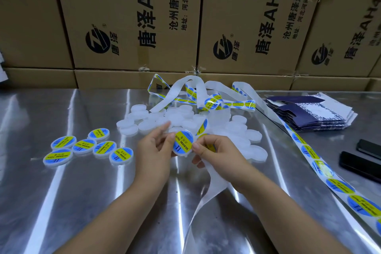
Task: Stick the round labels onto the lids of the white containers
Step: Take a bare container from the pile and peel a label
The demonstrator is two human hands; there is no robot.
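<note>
My left hand [155, 150] holds a white container [182, 142] that bears a blue and yellow round label on its lid. My right hand [213, 150] pinches the label strip [208, 146] right beside that container, thumb at the label's edge. The strip's empty white backing [214, 181] hangs down below my right hand. Behind my hands lies a pile of unlabelled white containers [185, 118]. Several labelled containers [86, 146] lie flat on the left of the metal table [61, 202].
A long strip of round labels [329, 177] runs along the right and tangles at the back [206, 97]. Flat dark blue cartons [309, 113] are stacked at the right. Two black phones [360, 163] lie near the right edge. Cardboard boxes [134, 22] wall the back.
</note>
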